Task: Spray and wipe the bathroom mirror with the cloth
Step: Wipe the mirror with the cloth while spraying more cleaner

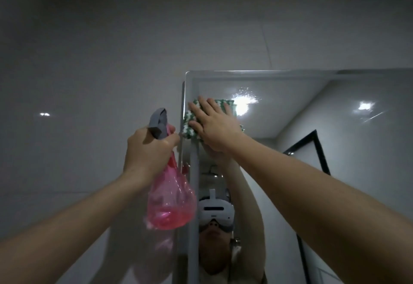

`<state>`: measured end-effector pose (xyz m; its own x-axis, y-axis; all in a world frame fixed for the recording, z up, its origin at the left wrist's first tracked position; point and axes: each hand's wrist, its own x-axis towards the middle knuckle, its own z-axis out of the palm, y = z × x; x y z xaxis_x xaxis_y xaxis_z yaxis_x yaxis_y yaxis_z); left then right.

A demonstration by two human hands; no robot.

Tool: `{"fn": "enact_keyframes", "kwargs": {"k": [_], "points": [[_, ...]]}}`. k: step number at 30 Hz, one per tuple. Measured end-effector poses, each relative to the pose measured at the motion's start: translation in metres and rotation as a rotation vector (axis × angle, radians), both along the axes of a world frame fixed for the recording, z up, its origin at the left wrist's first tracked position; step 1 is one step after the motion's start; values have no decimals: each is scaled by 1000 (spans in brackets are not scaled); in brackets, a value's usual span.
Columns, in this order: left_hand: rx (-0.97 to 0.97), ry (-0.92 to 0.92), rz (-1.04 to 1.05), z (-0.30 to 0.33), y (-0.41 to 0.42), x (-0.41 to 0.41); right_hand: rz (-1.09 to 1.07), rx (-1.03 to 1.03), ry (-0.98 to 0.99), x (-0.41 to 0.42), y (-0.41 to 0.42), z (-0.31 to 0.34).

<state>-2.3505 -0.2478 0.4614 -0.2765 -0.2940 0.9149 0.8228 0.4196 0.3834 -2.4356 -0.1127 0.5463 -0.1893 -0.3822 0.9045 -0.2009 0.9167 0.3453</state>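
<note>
The bathroom mirror [290, 96] fills the right half of the head view, with its top left corner near the middle. My right hand [214, 125] lies flat with straight fingers on a green and white cloth [190, 125], pressing it against the glass near that corner. My left hand [149, 149] grips the neck of a pink spray bottle [171, 201] with a grey trigger head [159, 122], held up just left of the mirror's edge. Pink liquid sits in the bottle's bottom.
Grey glossy wall tiles [89, 71] surround the mirror to the left and above. The glass reflects a person wearing a white headset [215, 211], a ceiling light glare [242, 105] and a dark door frame [319, 154].
</note>
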Motion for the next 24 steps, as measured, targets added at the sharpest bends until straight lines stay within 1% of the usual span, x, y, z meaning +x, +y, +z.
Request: {"fn": "enact_keyframes", "kwargs": {"k": [4,7,11,18,21,24], "points": [[-22,-49,-87,5,41,-2,3,-90,-24,3,53,16],[-15,-84,-166,1,79,-4,3,-174,-26,0,113,17],[5,-113,-219,1,131,-7,0,-247,-4,-3,190,16],[-38,-119,-212,1,207,-12,-42,-360,-17,-1,310,2],[-58,-123,-217,11,227,-14,-71,-386,-33,-1,341,-5],[-69,-115,-205,22,237,-15,-88,-396,-40,-3,340,-4]]}}
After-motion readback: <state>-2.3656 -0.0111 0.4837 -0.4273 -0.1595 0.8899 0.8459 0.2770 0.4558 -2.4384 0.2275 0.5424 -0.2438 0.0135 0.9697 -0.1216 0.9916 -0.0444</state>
